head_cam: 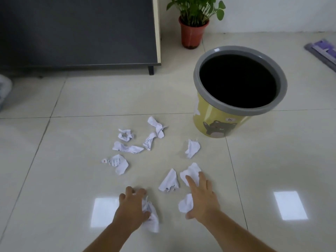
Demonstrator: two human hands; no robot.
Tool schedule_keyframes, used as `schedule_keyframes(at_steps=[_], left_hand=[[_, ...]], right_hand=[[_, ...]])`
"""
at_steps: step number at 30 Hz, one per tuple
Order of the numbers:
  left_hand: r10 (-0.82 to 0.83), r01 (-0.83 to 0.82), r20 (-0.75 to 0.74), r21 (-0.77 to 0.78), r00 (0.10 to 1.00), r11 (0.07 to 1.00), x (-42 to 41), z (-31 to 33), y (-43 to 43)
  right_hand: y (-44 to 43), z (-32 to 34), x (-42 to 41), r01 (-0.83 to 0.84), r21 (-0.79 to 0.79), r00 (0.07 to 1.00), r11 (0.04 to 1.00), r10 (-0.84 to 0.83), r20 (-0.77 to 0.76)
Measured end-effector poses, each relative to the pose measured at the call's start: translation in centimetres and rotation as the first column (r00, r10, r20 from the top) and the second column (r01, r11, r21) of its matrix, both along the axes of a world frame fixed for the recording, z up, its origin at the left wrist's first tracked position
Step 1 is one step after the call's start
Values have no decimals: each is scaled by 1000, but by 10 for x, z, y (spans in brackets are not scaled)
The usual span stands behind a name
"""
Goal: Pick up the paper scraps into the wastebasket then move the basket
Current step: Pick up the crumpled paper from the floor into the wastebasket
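Here, both forearms reach forward from the near edge, palms down over the tiled floor (54, 179). The left hand (131, 206) is curled, its fingers closed around a crumpled paper scrap (151, 218) that trails out toward the near side. The right hand (201, 196) is flat, its fingers spread apart; the fingertips rest on one white scrap (190, 171), while a second scrap (185, 203) lies against the thumb side of the palm, not gripped. A folded scrap (169, 181) lies between the two hands, just farther out. The remaining paper scraps (127, 148) are scattered farther away and to the left. The yellow wastebasket (240, 84), grey-rimmed with a bear print, stands upright at far right; a potted plant (193, 20) stands beyond it.
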State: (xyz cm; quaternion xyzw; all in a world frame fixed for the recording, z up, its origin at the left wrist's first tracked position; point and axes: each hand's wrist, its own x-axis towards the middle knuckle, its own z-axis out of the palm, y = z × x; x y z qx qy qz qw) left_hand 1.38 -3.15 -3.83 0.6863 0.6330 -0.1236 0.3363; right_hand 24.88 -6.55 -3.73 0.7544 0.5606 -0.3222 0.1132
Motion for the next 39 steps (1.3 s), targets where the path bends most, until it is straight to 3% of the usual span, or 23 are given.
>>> schedule_keyframes(at_steps=[6, 11, 15, 19, 24, 27, 32, 35, 39], left_hand=[[-84, 87, -80, 33, 993, 996, 0, -4, -2], [-100, 102, -46, 40, 994, 994, -6, -5, -2], [-44, 43, 25, 33, 999, 999, -10, -2, 4], [146, -152, 214, 11, 966, 988, -9, 16, 24], [272, -339, 415, 96, 868, 936, 16, 83, 85], [262, -397, 476, 208, 840, 894, 41, 149, 139], [204, -455, 634, 262, 746, 851, 97, 256, 200], [139, -464, 739, 254, 659, 848, 145, 294, 216], [73, -394, 764, 247, 641, 885, 220, 312, 216]], right_hand=[[-2, -15, -11, -36, 21, 999, 999, 36, 9], [9, -11, -5, -67, -26, 998, 997, 67, -5], [7, -4, 7, 139, 19, 980, 990, -134, -149], [20, 23, 13, 401, 159, 886, 902, -338, -319], [70, 92, 12, 457, 357, 850, 815, -281, -446], [110, 153, 13, 425, 485, 862, 764, -177, -476], [159, 262, 39, 392, 704, 889, 592, -48, -455], [169, 305, 82, 383, 766, 913, 517, -88, -397], [164, 324, 149, 425, 767, 903, 480, -281, -325]])
